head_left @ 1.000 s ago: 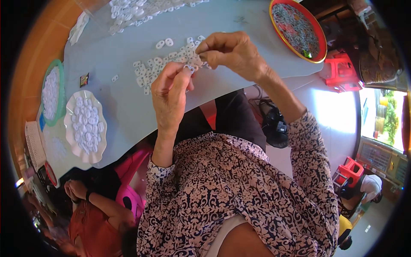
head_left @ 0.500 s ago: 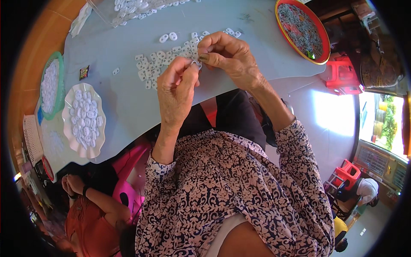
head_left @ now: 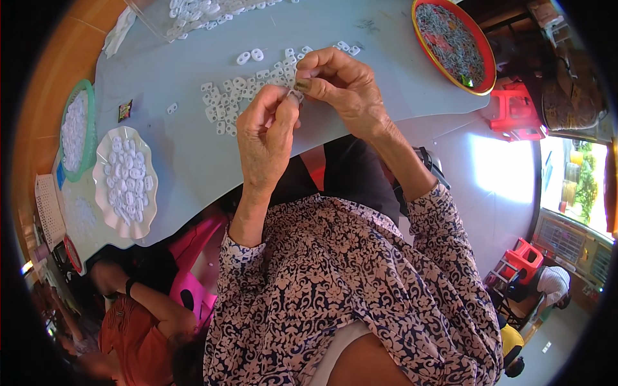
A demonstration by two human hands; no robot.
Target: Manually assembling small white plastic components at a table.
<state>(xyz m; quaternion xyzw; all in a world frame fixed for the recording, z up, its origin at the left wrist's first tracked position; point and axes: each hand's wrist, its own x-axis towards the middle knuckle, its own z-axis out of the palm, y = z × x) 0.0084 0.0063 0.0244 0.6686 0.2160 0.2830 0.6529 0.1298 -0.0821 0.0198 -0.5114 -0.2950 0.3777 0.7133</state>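
Between finger and thumb my left hand [head_left: 267,132] pinches a small white plastic piece [head_left: 295,94], which looks like the two-holed pieces on the table. My right hand [head_left: 344,93] is closed in a pinch right against that piece. What its fingertips hold, if anything, is too small to make out. Under and beyond both hands lies a spread of white two-holed pieces [head_left: 226,100]. Two rounder white pieces [head_left: 250,56] sit just past the spread.
To the left stand a scalloped white dish [head_left: 150,215] and a green basket [head_left: 90,122], both with white pieces. A red tray [head_left: 487,71] of small grey metal parts is at far right. Red stools [head_left: 515,116] stand beyond the table [head_left: 187,161]. A co-worker in orange [head_left: 145,321] sits at lower left.
My right hand's fingertips have come slightly closer to the white piece, and my right forearm has shifted a little left. The co-worker's hands at lower left have moved.
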